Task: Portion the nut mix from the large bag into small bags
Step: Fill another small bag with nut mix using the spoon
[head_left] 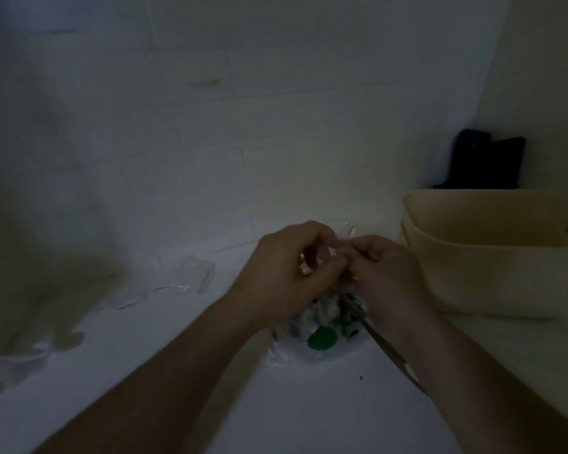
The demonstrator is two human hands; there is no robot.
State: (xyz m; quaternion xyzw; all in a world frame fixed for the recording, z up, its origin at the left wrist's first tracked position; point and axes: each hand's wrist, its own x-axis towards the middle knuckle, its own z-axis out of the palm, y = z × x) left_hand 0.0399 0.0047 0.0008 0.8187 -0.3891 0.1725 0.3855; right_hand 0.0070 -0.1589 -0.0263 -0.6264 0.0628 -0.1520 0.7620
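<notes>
The scene is dim. My left hand (289,273) and my right hand (381,276) meet above the white counter, and both pinch the top of a small clear bag (347,231) between their fingertips. Below the hands lies the large clear bag (312,326) with a green patch and dark contents; the hands hide its upper part. A long thin utensil (381,342) slants from that bag toward my right forearm. More small clear bags (194,273) lie flat on the counter to the left.
A beige plastic tub (473,253) stands at the right, close to my right hand. A black object (486,163) leans in the corner behind it. White tiled wall runs along the back. A dark crumb (361,377) lies on the counter (164,348).
</notes>
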